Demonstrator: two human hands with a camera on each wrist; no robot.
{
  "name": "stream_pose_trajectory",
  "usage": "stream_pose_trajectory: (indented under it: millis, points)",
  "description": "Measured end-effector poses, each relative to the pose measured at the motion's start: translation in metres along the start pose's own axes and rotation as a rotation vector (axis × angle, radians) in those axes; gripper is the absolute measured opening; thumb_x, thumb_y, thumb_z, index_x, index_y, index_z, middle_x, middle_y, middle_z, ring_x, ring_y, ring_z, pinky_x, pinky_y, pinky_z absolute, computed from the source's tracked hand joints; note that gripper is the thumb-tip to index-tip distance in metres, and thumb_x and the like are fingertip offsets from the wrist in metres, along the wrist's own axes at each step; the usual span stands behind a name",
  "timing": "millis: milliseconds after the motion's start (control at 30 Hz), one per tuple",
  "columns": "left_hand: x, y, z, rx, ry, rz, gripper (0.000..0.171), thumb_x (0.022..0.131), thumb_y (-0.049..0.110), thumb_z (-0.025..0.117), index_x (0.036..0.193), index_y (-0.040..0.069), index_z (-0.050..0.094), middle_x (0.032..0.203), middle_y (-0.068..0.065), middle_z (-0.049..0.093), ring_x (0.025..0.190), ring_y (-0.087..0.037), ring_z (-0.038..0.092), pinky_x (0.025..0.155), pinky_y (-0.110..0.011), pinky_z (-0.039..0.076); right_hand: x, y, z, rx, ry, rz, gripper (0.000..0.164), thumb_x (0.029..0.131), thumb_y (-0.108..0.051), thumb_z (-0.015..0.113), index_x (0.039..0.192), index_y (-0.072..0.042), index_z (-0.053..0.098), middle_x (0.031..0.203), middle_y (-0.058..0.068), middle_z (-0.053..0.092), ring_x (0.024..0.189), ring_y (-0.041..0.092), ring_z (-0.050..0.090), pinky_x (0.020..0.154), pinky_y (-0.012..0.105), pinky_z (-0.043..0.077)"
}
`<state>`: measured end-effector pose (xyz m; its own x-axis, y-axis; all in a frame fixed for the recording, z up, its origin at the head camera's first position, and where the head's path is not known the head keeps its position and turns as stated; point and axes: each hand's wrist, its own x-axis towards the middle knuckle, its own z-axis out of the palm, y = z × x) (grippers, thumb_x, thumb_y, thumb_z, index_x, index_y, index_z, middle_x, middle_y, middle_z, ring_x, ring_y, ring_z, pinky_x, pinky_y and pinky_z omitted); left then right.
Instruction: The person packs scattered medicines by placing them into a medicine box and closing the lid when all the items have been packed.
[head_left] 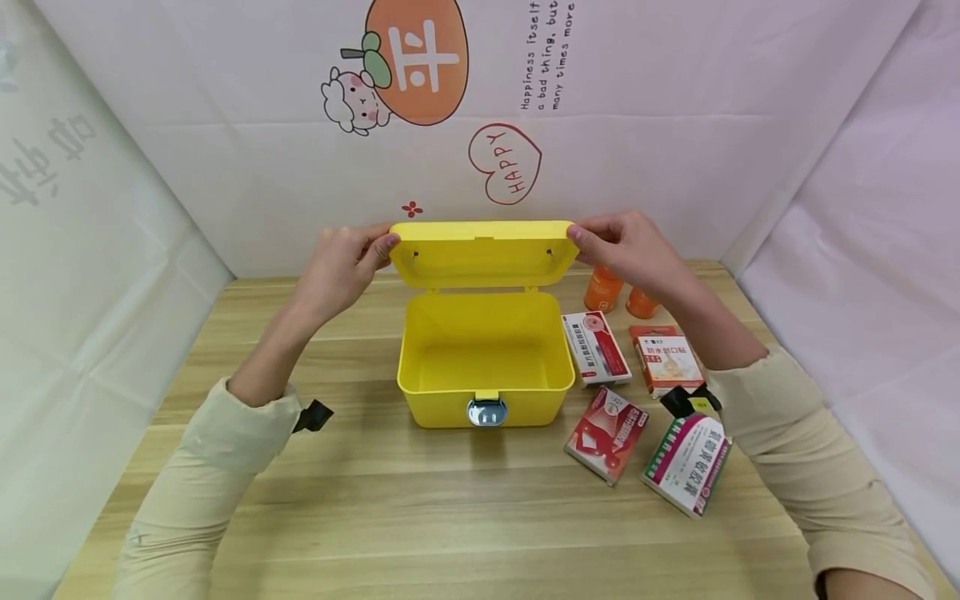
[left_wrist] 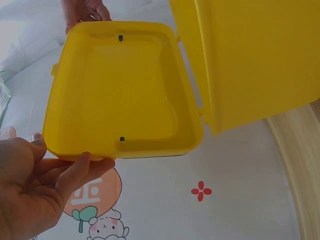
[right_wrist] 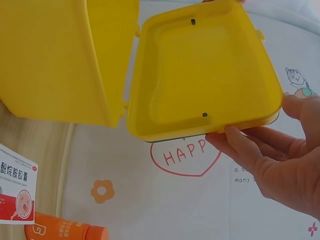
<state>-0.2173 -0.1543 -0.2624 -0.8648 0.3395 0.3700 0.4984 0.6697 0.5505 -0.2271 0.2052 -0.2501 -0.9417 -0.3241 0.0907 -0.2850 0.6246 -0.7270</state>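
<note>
A yellow plastic box (head_left: 486,410) with a silver latch stands on the wooden table, its inside bare in the head view. Its hinged lid (head_left: 483,265) is raised and leans up at the back. My left hand (head_left: 341,271) grips the lid's upper left corner, thumb on the near side. At the opposite corner my right hand (head_left: 626,250) pinches the lid between thumb and fingers. In the left wrist view the fingers (left_wrist: 75,175) lie along the lid's edge. The right wrist view shows the other hand (right_wrist: 285,160) holding its edge likewise.
Right of the box lie several medicine cartons: a white-and-red one (head_left: 597,348), a red one (head_left: 607,435), a plaster box (head_left: 666,360) and a green-and-white one (head_left: 688,467). Two orange bottles (head_left: 602,289) stand behind them. A printed white cloth (head_left: 637,158) hangs at the back.
</note>
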Motion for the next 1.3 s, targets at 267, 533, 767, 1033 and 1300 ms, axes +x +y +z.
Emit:
stream_pose_trajectory:
  millis: [267,533,767,1033,1300]
  points:
    - [0.005,0.001,-0.001,-0.008,0.009,0.000,0.035,0.102,0.013,0.052,0.132,-0.002,0.063,0.120,-0.021,0.071,0.107,-0.034,0.071,0.085,-0.041,0.060,0.006,0.000,-0.002,0.030,-0.016,0.020,0.051,0.102,-0.043,0.052,0.135,-0.006,0.062,0.128,0.016,0.067,0.117,0.031,0.066,0.098,0.036,0.054]
    - [0.012,-0.001,-0.002,-0.004,0.010,-0.002,0.036,0.103,0.016,0.050,0.134,0.001,0.062,0.122,-0.021,0.070,0.108,-0.033,0.071,0.086,-0.041,0.060,0.012,-0.001,-0.005,0.072,-0.008,0.044,0.049,0.102,-0.038,0.053,0.136,-0.004,0.061,0.130,0.018,0.065,0.116,0.031,0.067,0.093,0.027,0.054]
    - [0.016,-0.004,-0.002,-0.036,0.029,-0.009,0.037,0.103,0.015,0.050,0.136,0.003,0.060,0.129,-0.019,0.067,0.113,-0.032,0.069,0.087,-0.038,0.059,0.017,-0.005,-0.007,0.105,-0.009,0.060,0.051,0.102,-0.040,0.053,0.137,-0.005,0.059,0.132,0.018,0.064,0.119,0.031,0.066,0.094,0.029,0.054]
    - [0.022,-0.005,-0.003,-0.035,0.051,-0.021,0.036,0.103,0.016,0.050,0.133,0.000,0.062,0.124,-0.022,0.069,0.108,-0.034,0.071,0.087,-0.041,0.059,0.024,-0.009,-0.010,0.088,-0.007,0.076,0.050,0.101,-0.041,0.053,0.136,-0.006,0.062,0.130,0.017,0.065,0.114,0.030,0.067,0.094,0.029,0.056]
    - [0.026,-0.007,-0.003,-0.019,0.095,0.000,0.034,0.102,0.014,0.052,0.129,-0.002,0.065,0.121,-0.023,0.069,0.109,-0.033,0.070,0.087,-0.039,0.058,0.028,-0.011,-0.012,0.072,0.016,0.087,0.045,0.101,-0.034,0.055,0.136,-0.007,0.062,0.128,0.016,0.067,0.110,0.026,0.070,0.088,0.026,0.058]
